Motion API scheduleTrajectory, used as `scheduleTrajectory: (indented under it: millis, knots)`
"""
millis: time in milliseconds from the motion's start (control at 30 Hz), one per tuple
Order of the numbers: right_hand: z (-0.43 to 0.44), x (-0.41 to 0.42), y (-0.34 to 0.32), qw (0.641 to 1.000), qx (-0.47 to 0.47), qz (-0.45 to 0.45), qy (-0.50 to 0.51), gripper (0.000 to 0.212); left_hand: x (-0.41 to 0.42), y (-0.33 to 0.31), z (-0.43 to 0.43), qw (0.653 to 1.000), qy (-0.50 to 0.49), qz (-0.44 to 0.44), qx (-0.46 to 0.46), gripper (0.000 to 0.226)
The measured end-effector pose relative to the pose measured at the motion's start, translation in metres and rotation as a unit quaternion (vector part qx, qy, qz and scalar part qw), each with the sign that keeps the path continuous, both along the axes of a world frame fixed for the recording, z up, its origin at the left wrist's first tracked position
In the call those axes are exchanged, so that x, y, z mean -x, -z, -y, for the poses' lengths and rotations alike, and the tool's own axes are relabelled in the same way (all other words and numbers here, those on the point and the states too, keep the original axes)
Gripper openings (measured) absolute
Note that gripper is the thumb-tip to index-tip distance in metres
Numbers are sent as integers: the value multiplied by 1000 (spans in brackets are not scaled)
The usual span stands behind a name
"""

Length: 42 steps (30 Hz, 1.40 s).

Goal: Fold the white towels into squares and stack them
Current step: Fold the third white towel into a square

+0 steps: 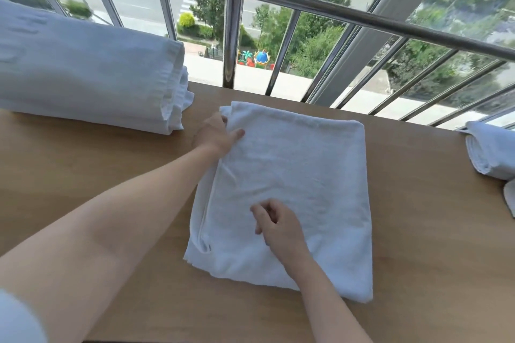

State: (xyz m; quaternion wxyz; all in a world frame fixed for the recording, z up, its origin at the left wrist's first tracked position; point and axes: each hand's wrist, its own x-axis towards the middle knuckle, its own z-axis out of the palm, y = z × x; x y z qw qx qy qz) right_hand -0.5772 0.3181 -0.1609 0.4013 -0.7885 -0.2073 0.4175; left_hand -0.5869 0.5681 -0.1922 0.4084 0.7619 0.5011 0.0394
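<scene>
A white towel (pixel 301 175), folded into a rough square, lies flat in the middle of the wooden table (pixel 97 175). My left hand (pixel 216 135) grips its far left corner, thumb on top and fingers tucked under the edge. My right hand (pixel 274 221) rests on the towel's near middle with its fingers curled loosely, pressing the cloth down. A tall stack of folded white towels (pixel 83 72) sits at the far left of the table. More white towels (pixel 493 153) lie bunched at the right edge, partly cut off by the frame.
A metal railing (pixel 234 19) with vertical bars runs along the table's far edge, in front of a window over a street and trees. Bare wood shows between the middle towel and each pile.
</scene>
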Motion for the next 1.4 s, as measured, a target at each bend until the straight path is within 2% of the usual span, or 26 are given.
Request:
scheduleTrajectory:
  millis: [67, 100, 167, 233, 333, 400, 533, 633, 733, 833, 900, 967, 1100, 1200, 1300, 1400]
  knots:
    - [20, -22, -2, 993, -7, 114, 34, 8, -1, -4, 0, 999, -7, 28, -17, 40]
    - [32, -33, -2, 982, 2, 188, 34, 6, 0, -7, 0, 999, -11, 48, -22, 33]
    - [56, -54, 2, 934, 48, 354, 14, 22, 2, -9, -3, 994, -32, 107, 7, 19]
    - [75, -72, 10, 884, 119, 452, -23, 42, 8, -10, -7, 982, -69, 174, 42, 12]
    - [87, -76, 26, 866, 237, 426, -114, 65, 17, 1, -13, 978, -89, 187, 34, 12]
    - [92, -72, 41, 849, 276, 421, -160, 64, 20, 12, -12, 981, -102, 157, 55, 16]
    - [89, -69, 52, 832, 305, 434, -162, 64, 32, 22, 6, 982, -124, 137, 48, 36]
    - [90, -68, 54, 821, 312, 449, -165, 64, 52, 26, 20, 988, -70, 128, 55, 32]
    - [88, -65, 52, 826, 312, 437, -170, 64, 55, 19, 14, 984, -51, 171, 31, 31]
    - [85, -57, 52, 831, 307, 434, -166, 63, 48, 18, 8, 977, -101, 188, 16, 50]
    - [83, -54, 52, 830, 312, 434, -161, 63, 47, 23, 11, 971, -158, 167, 64, 69]
    - [83, -52, 52, 829, 314, 435, -157, 62, 49, 26, 16, 970, -171, 154, 79, 74]
    - [83, -54, 52, 830, 319, 433, -149, 62, 70, 15, 35, 983, -92, 109, 116, 71]
    - [81, -52, 52, 834, 319, 426, -144, 62, 104, 20, 50, 985, -15, 59, 164, 48]
    - [79, -53, 50, 837, 318, 419, -151, 62, 116, 23, 56, 982, -35, 103, 157, 29]
    - [79, -55, 50, 837, 331, 409, -150, 61, 111, 19, 59, 974, -76, 136, 166, 37]
